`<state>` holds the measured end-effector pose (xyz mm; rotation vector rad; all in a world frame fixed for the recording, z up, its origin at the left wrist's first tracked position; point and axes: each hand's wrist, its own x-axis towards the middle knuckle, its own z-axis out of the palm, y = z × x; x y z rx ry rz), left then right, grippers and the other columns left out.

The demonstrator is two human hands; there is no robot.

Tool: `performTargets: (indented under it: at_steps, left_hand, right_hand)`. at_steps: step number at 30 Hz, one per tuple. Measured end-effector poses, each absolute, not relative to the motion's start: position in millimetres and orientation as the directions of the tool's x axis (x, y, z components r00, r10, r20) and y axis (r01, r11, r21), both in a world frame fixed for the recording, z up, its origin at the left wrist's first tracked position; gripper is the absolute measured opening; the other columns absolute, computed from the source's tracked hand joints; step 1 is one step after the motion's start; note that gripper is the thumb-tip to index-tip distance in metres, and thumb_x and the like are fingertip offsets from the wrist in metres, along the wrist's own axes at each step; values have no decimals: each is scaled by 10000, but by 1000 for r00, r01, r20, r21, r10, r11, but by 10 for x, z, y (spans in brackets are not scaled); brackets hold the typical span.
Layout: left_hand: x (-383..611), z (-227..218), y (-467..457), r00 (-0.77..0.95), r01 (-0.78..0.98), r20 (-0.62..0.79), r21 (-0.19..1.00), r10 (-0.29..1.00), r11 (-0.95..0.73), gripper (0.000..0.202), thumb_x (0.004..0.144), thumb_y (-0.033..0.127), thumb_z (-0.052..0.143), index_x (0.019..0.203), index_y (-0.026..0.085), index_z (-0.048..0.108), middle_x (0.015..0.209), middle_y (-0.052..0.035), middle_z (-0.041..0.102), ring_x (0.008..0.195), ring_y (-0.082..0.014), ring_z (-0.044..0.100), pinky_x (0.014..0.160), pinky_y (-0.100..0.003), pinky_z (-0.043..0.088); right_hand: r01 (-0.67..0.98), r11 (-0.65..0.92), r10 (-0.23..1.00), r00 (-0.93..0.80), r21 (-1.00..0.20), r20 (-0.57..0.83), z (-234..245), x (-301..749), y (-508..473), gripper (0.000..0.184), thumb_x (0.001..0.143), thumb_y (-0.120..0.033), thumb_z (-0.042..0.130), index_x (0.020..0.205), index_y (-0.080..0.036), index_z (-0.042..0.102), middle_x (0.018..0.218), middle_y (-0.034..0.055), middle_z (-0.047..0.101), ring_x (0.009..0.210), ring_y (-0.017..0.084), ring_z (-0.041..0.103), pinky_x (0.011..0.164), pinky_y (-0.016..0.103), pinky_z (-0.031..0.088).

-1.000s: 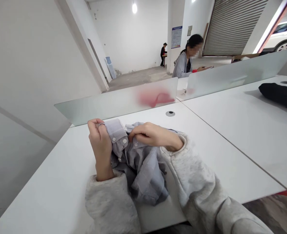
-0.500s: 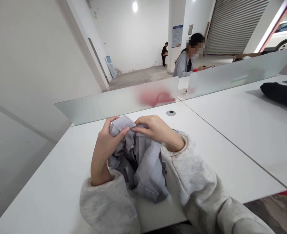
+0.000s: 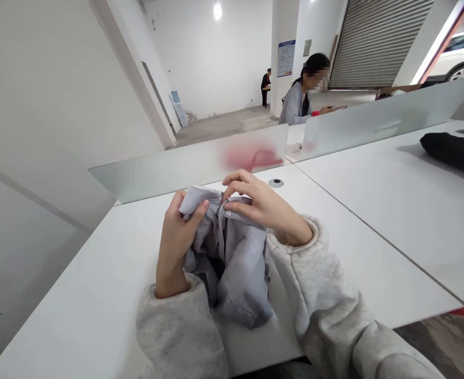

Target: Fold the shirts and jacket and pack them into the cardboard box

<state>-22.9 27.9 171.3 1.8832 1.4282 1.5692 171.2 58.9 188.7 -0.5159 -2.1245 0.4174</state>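
A crumpled grey shirt (image 3: 243, 273) lies bunched on the white table (image 3: 98, 284) in front of me. My left hand (image 3: 180, 223) pinches its collar between thumb and fingers, lifting that part off the table. Opposite it, my right hand (image 3: 251, 197) has its thumb and a fingertip closed on the shirt's edge by the collar, while other fingers are raised. A small white button (image 3: 228, 213) shows just below my right thumb. The lower folds of the shirt rest on the table between my forearms.
A frosted divider (image 3: 157, 171) runs along the table's back edge, with a blurred red shape behind it. A round cable hole (image 3: 276, 183) sits beyond my right hand. At the right lies a black cloth item (image 3: 455, 152). A person (image 3: 295, 102) sits past the divider; another stands farther back.
Both hands have shifted slightly right. My right hand has raised its upper fingers, and the shirt's front edge with the button has turned into view. The collar has tilted.
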Motion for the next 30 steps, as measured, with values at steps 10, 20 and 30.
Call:
performTargets:
  at_steps: [10, 20, 30]
  left_hand:
    - [-268, 1714, 242, 80, 477, 464, 759, 882, -443, 411, 707, 363, 723, 1053, 243, 537, 819, 34, 608, 681, -120, 557, 609, -217, 436]
    - [-200, 1737, 188, -171, 553, 690, 658, 704, -511, 277, 712, 301, 712, 963, 221, 628, 935, -12, 648, 849, -170, 619, 735, -269, 492]
    - [-230, 1840, 120, -455, 584, 830, 552, 322, -595, 245, 679, 217, 741, 890, 192, 618, 906, 8, 621, 873, -165, 599, 855, -338, 480]
  right_hand:
    - [259, 785, 616, -429, -563, 661, 1829, 1601, 582, 74, 857, -241, 535, 848, -174, 563, 796, 7, 625, 720, 128, 547, 661, 226, 360]
    - [340, 823, 557, -643, -456, 526, 1893, 2015, 650, 249, 871, -431, 547, 860, -185, 582, 769, 16, 599, 700, 141, 528, 678, 258, 383]
    - [319, 767, 641, -425, -557, 639, 1805, 1770, 510, 658, 852, -501, 533, 1386, -208, 282, 1166, 114, 552, 932, 212, 572, 816, 353, 441]
